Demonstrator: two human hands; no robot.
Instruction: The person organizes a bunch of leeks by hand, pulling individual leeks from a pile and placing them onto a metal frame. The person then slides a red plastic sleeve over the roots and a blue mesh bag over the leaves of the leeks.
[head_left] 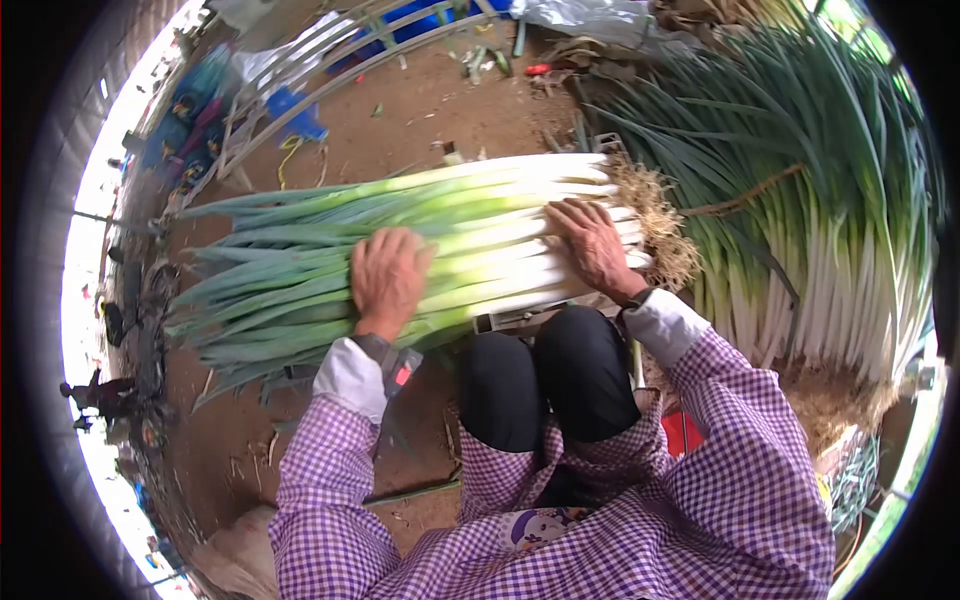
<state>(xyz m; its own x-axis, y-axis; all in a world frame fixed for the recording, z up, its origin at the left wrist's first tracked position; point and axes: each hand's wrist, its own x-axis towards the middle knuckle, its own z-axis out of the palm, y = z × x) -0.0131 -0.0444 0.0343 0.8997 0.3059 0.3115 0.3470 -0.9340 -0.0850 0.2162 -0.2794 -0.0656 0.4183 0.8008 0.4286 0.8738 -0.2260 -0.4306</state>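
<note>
Both hands are down on the bundle of leeks, which lies crosswise in front of the person's knees, white stalks and roots to the right, green leaves fanning out to the left. The left hand sits palm-down on the middle of the bundle, where pale green turns to white, fingers together and curled over the top of the stalks, pressing rather than pinching. The right hand lies flat on the white ends, fingers spread a little and pointing away from the body, just beside the tangle of roots. Neither hand grips a single stalk; both rest open on top. To the right, well apart from the hands, a big heap of leeks stands with its white shanks down. Bare earth floor shows beyond the bundle
</note>
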